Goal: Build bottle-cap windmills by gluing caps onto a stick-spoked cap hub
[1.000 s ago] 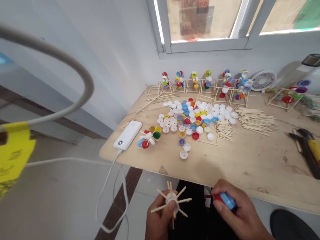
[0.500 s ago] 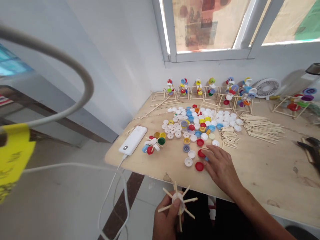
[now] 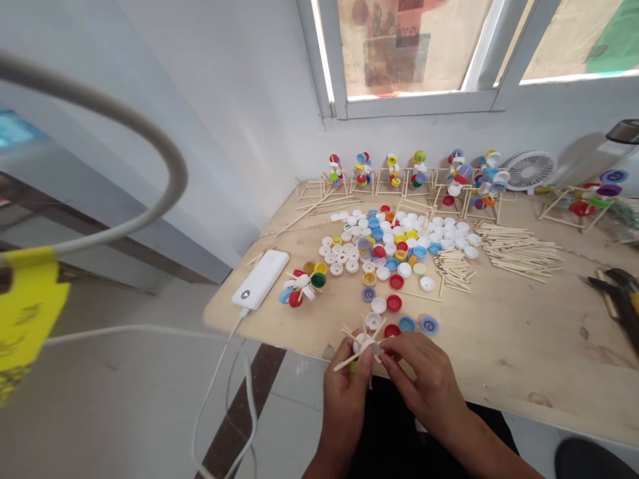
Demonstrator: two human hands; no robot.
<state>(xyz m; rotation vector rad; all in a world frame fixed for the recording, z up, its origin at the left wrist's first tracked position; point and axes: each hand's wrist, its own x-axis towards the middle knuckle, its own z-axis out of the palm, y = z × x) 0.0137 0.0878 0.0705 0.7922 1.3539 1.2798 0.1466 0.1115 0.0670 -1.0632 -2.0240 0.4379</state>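
My left hand [image 3: 345, 380] is closed around a white bottle cap with wooden sticks [image 3: 360, 342] radiating from its rim, held over the table's front edge. Against the right side of this piece, the fingertips of my right hand [image 3: 425, 372] are pinched together; what lies between them is hidden. A bit of yellow shows beneath the piece. Just beyond my hands lie a white cap [image 3: 373, 321], a red cap [image 3: 392, 330], a blue cap [image 3: 407, 324] and a purple cap [image 3: 429, 324]. A finished wheel of sticks and coloured caps [image 3: 302, 286] rests to the left.
Many loose caps [image 3: 344, 254] spread across the mid-table, with stick piles [image 3: 519, 249] on the right. Several stick frames with cap wheels [image 3: 392, 176] line the wall beside a white fan [image 3: 530, 169]. A cabled power bank [image 3: 261, 279] lies left; black-handled pliers [image 3: 622, 293] lie right.
My right hand has left the caps on the table and come to the stick-and-cap piece. My left hand has raised that piece toward the table edge. Blue and purple caps are now uncovered.
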